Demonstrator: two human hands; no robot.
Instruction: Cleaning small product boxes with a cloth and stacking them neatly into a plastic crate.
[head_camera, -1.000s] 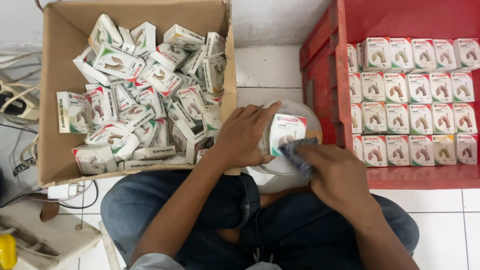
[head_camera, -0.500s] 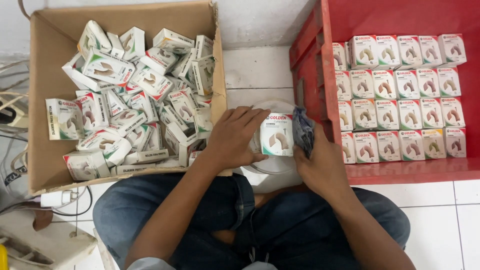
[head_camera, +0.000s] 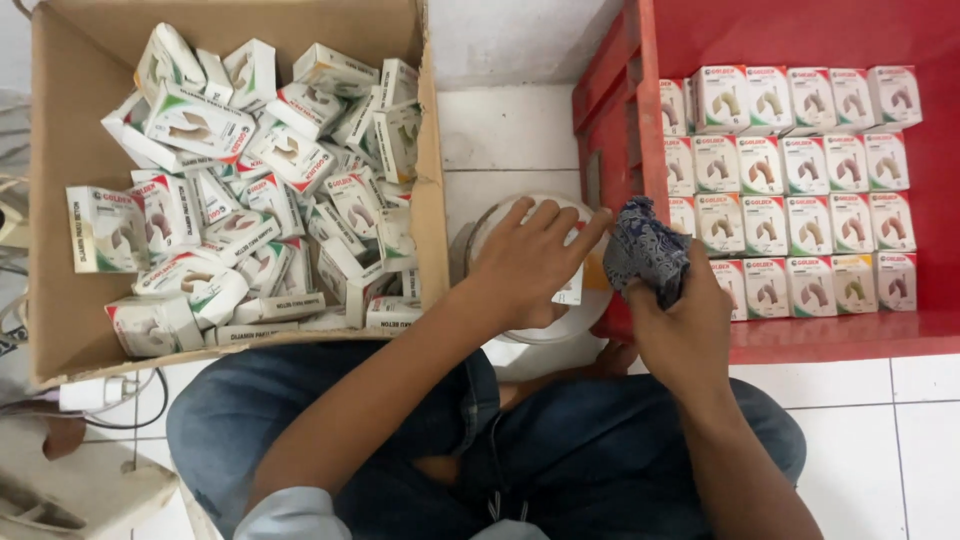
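My left hand (head_camera: 528, 262) covers a small white box (head_camera: 572, 288) and holds it over a round white container (head_camera: 545, 328) in front of my knees. My right hand (head_camera: 680, 330) grips a crumpled dark blue patterned cloth (head_camera: 645, 250) just right of the box, by the red crate's near corner. Most of the box is hidden under my fingers.
A cardboard carton (head_camera: 55, 290) on the left holds a loose heap of several small white boxes (head_camera: 250, 190). A red plastic crate (head_camera: 800, 335) on the right holds the same boxes in neat rows (head_camera: 800, 185). White floor tiles, cables and a plug (head_camera: 90, 392) lie at the lower left.
My left hand has closed over the box, hiding its face. My right hand with the cloth has drawn off to the right, away from the box.
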